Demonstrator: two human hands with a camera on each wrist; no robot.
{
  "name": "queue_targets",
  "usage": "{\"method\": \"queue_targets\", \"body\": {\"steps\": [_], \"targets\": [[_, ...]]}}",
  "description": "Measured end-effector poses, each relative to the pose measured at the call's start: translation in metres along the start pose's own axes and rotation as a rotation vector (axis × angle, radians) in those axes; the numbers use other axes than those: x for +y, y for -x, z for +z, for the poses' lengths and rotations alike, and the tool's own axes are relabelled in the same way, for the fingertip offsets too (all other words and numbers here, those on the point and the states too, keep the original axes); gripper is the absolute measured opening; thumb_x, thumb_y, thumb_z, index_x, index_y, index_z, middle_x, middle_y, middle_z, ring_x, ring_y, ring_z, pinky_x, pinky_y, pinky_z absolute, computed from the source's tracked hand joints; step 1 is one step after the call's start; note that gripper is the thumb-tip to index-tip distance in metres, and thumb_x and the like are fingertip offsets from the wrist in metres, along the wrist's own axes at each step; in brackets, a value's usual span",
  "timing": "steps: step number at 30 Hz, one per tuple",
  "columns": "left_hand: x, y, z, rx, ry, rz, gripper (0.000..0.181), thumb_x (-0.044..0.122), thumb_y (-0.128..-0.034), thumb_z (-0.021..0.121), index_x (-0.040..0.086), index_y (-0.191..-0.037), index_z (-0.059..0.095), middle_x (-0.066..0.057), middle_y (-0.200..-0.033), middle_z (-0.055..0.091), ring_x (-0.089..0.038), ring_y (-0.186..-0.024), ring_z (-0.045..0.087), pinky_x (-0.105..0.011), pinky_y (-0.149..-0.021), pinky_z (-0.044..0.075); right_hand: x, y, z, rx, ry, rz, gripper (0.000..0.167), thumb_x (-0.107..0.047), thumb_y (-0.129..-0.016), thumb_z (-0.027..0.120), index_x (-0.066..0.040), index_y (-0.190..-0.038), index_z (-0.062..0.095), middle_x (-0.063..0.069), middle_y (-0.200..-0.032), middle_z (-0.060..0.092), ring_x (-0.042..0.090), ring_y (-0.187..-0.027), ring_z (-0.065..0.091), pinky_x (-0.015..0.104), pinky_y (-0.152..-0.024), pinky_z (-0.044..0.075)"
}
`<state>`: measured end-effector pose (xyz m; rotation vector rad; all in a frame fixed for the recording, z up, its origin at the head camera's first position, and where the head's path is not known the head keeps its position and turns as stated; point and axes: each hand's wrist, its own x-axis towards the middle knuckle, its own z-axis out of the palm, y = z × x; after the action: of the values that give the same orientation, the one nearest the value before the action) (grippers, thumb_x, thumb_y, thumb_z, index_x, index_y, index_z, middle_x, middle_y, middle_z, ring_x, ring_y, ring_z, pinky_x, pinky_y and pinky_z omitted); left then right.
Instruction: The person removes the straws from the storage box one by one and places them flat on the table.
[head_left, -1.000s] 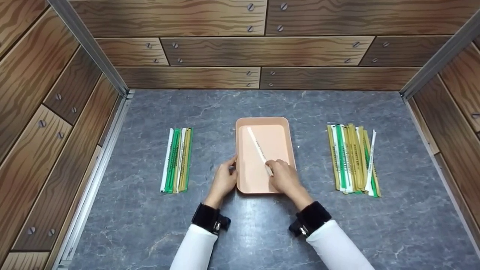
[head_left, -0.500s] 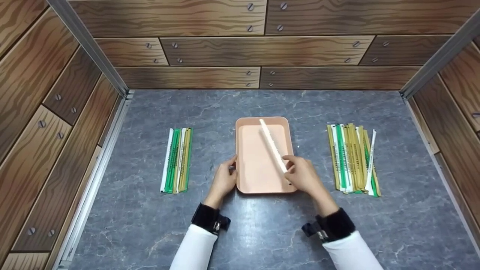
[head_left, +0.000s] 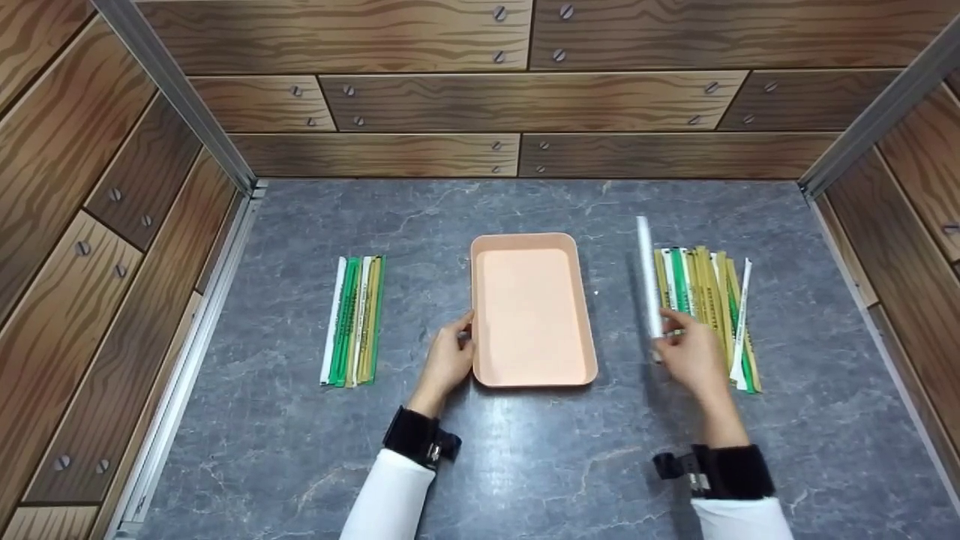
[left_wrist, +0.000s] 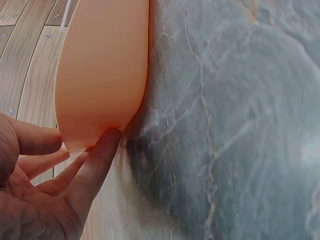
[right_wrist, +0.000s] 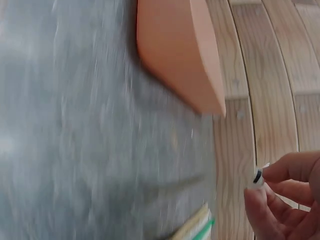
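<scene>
My right hand (head_left: 694, 356) pinches a white paper-wrapped straw (head_left: 647, 270) near its lower end. The straw is raised and slightly blurred, just left of a row of wrapped straws (head_left: 701, 289) in gold, green and white. In the right wrist view the straw's end (right_wrist: 258, 177) shows between thumb and fingers. My left hand (head_left: 448, 358) is at the left side of a peach-coloured tray (head_left: 536, 315), which has nothing in it. In the left wrist view, thumb and fingertips hold the tray's outer wall (left_wrist: 107, 65) between rim and base.
A second, narrower row of wrapped straws (head_left: 354, 321) lies on the left of the grey marbled tabletop (head_left: 420, 217). One white straw (head_left: 741, 319) lies slanted over the right row's outer edge. Wood-patterned panels (head_left: 420, 154) enclose the back and sides.
The right hand has lifted the white straw out of the tray and carried it right, beside the right row. The left hand and the tray have stayed in place.
</scene>
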<state>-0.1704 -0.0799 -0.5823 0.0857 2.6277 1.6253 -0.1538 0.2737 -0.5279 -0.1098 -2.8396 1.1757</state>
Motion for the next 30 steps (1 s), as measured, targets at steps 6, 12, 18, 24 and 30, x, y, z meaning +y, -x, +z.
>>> {"method": "queue_targets", "body": {"steps": [6,12,18,24,30], "targets": [[0.000,0.000,0.000,-0.002,-0.029,0.028,0.053,-0.012,-0.0857,0.052,-0.006,-0.139,0.050,-0.019,-0.113,0.067,-0.014,-0.069,0.059,-0.027,-0.063,0.050,0.029,-0.001,-0.025,0.046,0.142,0.127,0.052,0.001,-0.082,0.059,0.007,-0.134,0.055,0.024,-0.106,0.065,0.036,-0.089,0.065,0.036,-0.063,0.051],[0.000,0.000,0.000,-0.003,-0.032,0.028,0.053,-0.012,-0.0860,0.052,-0.006,-0.139,0.050,-0.019,-0.112,0.067,-0.012,-0.067,0.057,-0.028,-0.064,0.050,0.054,-0.003,-0.040,-0.025,0.210,0.252,0.056,-0.005,-0.085,0.053,0.006,-0.140,0.048,0.024,-0.115,0.062,0.039,-0.096,0.061,0.044,-0.067,0.050],[0.000,0.000,0.000,-0.008,-0.030,0.030,0.053,-0.011,-0.0864,0.052,-0.006,-0.139,0.050,-0.019,-0.111,0.067,-0.013,-0.067,0.057,-0.029,-0.066,0.050,0.067,-0.007,-0.049,-0.078,0.233,0.328,0.061,-0.005,-0.083,0.049,0.006,-0.143,0.043,0.025,-0.118,0.059,0.037,-0.087,0.060,0.038,-0.055,0.047],[0.000,0.000,-0.001,-0.015,-0.021,0.024,0.052,-0.011,-0.0873,0.052,-0.006,-0.139,0.049,-0.019,-0.111,0.067,-0.011,-0.064,0.055,-0.027,-0.063,0.049,0.075,-0.011,-0.054,-0.123,0.267,0.317,0.061,-0.007,-0.082,0.052,0.006,-0.142,0.044,0.026,-0.118,0.060,0.046,-0.102,0.056,0.050,-0.069,0.049],[-0.001,-0.001,-0.002,-0.021,-0.040,0.023,0.053,-0.009,-0.0879,0.053,-0.005,-0.141,0.049,-0.018,-0.113,0.067,-0.009,-0.058,0.049,-0.026,-0.060,0.047,0.074,-0.011,-0.057,-0.146,0.310,0.241,0.056,-0.014,-0.088,0.053,0.007,-0.139,0.045,0.029,-0.123,0.057,0.053,-0.107,0.052,0.059,-0.076,0.047]]}}
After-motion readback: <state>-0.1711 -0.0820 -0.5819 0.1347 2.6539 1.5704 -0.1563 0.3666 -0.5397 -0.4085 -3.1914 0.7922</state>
